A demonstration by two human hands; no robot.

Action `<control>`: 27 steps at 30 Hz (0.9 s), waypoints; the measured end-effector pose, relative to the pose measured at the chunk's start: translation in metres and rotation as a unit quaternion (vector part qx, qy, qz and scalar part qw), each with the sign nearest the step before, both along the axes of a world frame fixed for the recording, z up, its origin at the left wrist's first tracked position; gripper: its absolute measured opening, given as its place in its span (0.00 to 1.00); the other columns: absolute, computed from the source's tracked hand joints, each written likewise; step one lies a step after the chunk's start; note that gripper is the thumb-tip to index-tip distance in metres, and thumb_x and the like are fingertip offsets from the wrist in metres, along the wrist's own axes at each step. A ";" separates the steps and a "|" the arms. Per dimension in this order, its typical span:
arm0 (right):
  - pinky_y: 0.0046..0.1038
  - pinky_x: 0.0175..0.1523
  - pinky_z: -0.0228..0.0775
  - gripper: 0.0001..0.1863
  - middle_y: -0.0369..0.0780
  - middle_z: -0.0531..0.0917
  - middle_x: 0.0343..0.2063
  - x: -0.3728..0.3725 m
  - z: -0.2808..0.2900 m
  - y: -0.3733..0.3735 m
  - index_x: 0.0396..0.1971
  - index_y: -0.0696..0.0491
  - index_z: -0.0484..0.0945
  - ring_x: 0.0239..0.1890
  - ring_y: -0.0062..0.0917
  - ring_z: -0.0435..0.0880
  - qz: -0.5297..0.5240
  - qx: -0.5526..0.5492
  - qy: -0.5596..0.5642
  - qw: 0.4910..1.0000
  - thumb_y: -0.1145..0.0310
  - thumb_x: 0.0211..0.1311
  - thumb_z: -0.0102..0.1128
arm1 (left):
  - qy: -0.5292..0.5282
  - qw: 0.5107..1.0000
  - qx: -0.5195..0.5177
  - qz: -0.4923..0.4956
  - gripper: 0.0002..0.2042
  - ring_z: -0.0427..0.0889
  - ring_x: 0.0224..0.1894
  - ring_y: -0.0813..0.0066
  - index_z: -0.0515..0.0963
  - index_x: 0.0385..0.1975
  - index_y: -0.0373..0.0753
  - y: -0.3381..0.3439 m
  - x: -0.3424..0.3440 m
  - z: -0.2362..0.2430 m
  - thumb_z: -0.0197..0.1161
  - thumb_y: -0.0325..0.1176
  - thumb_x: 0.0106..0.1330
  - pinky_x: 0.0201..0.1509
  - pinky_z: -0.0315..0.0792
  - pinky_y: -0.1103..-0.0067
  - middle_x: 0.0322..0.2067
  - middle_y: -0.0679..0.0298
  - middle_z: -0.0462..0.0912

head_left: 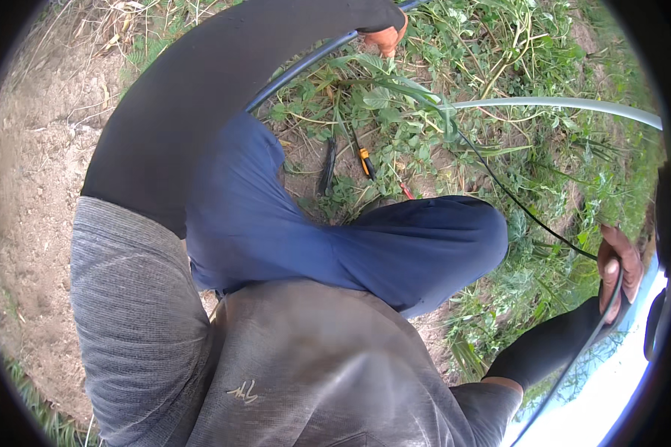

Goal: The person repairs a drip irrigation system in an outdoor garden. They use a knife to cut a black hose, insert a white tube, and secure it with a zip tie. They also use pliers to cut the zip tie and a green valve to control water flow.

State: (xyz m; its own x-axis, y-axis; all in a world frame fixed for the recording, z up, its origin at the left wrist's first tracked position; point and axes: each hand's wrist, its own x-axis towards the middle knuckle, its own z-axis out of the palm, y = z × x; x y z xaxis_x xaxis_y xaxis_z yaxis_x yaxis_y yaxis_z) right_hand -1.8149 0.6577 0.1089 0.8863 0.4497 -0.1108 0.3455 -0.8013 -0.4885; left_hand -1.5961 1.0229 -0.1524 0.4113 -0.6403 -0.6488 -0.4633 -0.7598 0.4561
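Note:
At the top, my left hand [384,39] is bent down beside a thick dark blue pipe [306,65], which passes behind my wrist. Its fingers look curled, and what they hold, if anything, is hidden. Far to the right, my right hand [620,268] is closed round a thin black cable [525,211]. The cable runs from the plants near the middle to my fingers, then continues down toward the lower edge. A pale, whitish pipe [566,103] arcs across the weeds, its left end among long green leaves.
Between my blue-trousered legs and the weeds lie a yellow-and-black handled tool [365,162], a black slender object [326,167] and a small red item [406,191]. Leafy plants [514,59] cover the ground ahead and right. Bare soil [37,223] stretches along the left.

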 end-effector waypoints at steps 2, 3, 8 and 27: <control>0.23 0.31 0.60 0.22 0.40 0.75 0.21 0.028 -0.044 0.102 0.40 0.61 0.80 0.24 0.25 0.72 0.041 -0.007 0.095 0.995 0.54 0.63 0.55 | 0.135 0.988 -0.028 0.075 0.33 0.79 0.50 0.58 0.71 0.57 0.41 0.007 -0.005 0.033 0.58 0.59 0.59 0.51 0.73 0.65 0.45 0.52 0.81; 0.28 0.35 0.67 0.19 0.45 0.80 0.27 0.046 -0.087 0.122 0.40 0.60 0.79 0.27 0.32 0.78 0.104 0.016 0.144 0.984 0.57 0.63 0.57 | 0.208 0.970 -0.044 0.119 0.35 0.79 0.51 0.57 0.70 0.57 0.40 0.016 -0.013 0.032 0.55 0.64 0.59 0.51 0.73 0.65 0.46 0.51 0.80; 0.32 0.32 0.68 0.12 0.43 0.78 0.22 0.068 -0.122 0.174 0.45 0.54 0.78 0.24 0.34 0.77 0.093 -0.093 0.054 0.990 0.65 0.64 0.55 | 0.233 0.956 -0.163 0.076 0.36 0.74 0.54 0.65 0.71 0.57 0.40 0.029 -0.085 0.074 0.43 0.67 0.64 0.57 0.67 0.71 0.42 0.58 0.82; 0.40 0.40 0.76 0.10 0.52 0.82 0.31 0.035 -0.403 0.216 0.26 0.57 0.80 0.38 0.46 0.83 -0.018 -0.301 0.274 0.913 0.68 0.42 0.58 | 0.424 0.657 -0.505 0.366 0.19 0.66 0.20 0.79 0.72 0.50 0.40 0.038 0.011 -0.004 0.52 0.46 0.67 0.24 0.64 0.76 0.19 0.72 0.68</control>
